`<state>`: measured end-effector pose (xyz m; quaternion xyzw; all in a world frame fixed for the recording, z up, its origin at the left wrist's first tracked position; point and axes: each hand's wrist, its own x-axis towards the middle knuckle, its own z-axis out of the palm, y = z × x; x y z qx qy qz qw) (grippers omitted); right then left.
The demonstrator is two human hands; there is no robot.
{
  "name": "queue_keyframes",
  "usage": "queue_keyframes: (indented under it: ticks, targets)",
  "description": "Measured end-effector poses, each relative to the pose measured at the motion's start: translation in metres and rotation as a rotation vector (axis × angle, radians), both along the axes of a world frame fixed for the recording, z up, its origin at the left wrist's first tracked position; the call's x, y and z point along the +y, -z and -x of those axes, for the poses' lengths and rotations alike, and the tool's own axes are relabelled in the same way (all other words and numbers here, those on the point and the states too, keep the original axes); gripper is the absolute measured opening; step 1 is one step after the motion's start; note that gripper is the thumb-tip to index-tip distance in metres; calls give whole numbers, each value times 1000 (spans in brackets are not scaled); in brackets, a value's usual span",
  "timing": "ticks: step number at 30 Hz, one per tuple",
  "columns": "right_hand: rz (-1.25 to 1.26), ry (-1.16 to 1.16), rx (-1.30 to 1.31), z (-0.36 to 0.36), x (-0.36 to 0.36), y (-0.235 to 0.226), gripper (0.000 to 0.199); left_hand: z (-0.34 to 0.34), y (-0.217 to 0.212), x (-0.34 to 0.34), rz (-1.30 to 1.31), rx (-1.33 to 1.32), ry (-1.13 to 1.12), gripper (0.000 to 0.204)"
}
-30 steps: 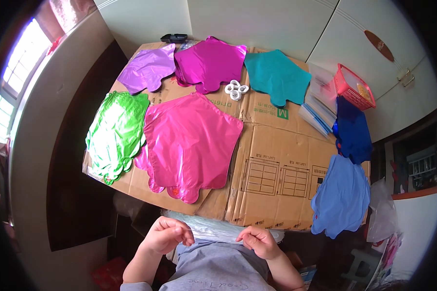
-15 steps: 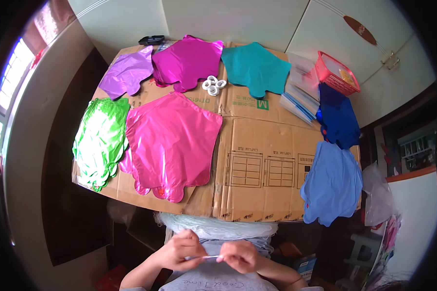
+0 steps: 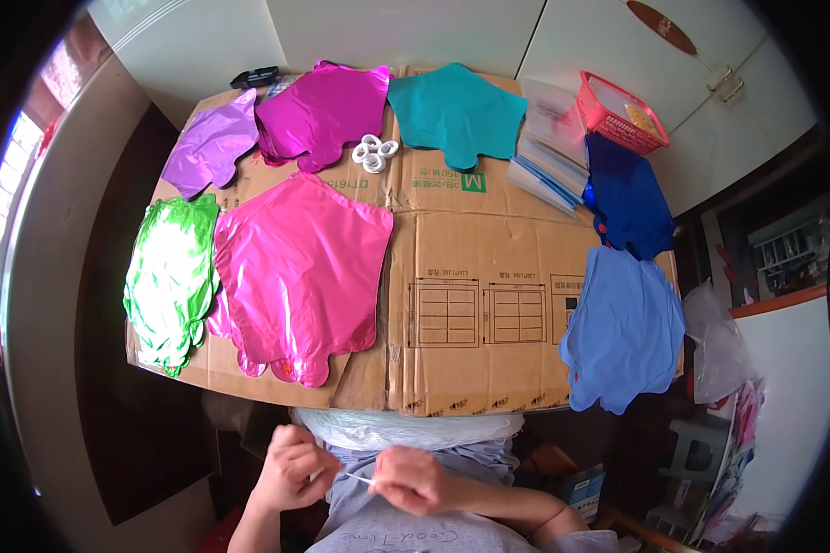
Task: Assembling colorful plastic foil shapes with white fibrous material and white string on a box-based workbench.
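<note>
A thin white strip, perhaps string or ribbon [image 3: 358, 477], is stretched between my hands above my lap. My left hand [image 3: 295, 468] is closed, its thumb and fingers pinching one end. The other end runs into the curled fingers of my right hand [image 3: 413, 479]. Just beyond them, across my lap at the table edge, lies a pale bundle of white strands [image 3: 406, 429]. Nearest on the table is a stack of flat, shiny pink star-shaped foil balloons [image 3: 304, 276]. Several small white ribbon rolls [image 3: 373, 154] sit farther back.
Cardboard [image 3: 470, 249] covers the table. Around it lie flat foil balloons: green [image 3: 171, 276], lilac [image 3: 210, 146], magenta [image 3: 327, 111], teal [image 3: 456, 115], dark blue [image 3: 629, 198] and light blue [image 3: 625, 327]. Clear plastic sleeves [image 3: 549, 166] and a red basket [image 3: 618, 115] stand at back right.
Both hands have shifted left and drawn a little apart, the white strip now slanting between them. The whole view has turned slightly, so the table appears farther left.
</note>
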<state>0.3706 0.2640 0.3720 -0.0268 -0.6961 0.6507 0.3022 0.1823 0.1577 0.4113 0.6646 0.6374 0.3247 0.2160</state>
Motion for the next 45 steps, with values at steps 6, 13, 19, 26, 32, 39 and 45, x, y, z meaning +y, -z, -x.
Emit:
queue_keyframes:
  ticks: [6,13,19,26,32,39,45]
  targets:
    - [-68,15,-141,26,-13,23,3,-7,14,-22,-256,-1318,-219,12]
    - [-91,48,-78,35,-14,24,5,8,15,-32,26,-1253,81,14]
    - [-101,-43,-78,46,-25,31,7,7,5,-20,49,-216,-318,3]
    - [-147,-71,-86,60,-26,45,5,9,8,-34,-156,-1190,-361,10]
    - [-201,-18,-23,62,-12,34,4,28,-2,-33,261,-624,-13,6]
    - [-223,-22,-69,66,-17,37,6,17,6,-25,115,-59,-250,14]
    - [-292,-43,-31,68,-10,36,6,17,16,-44,84,-1311,-153,11]
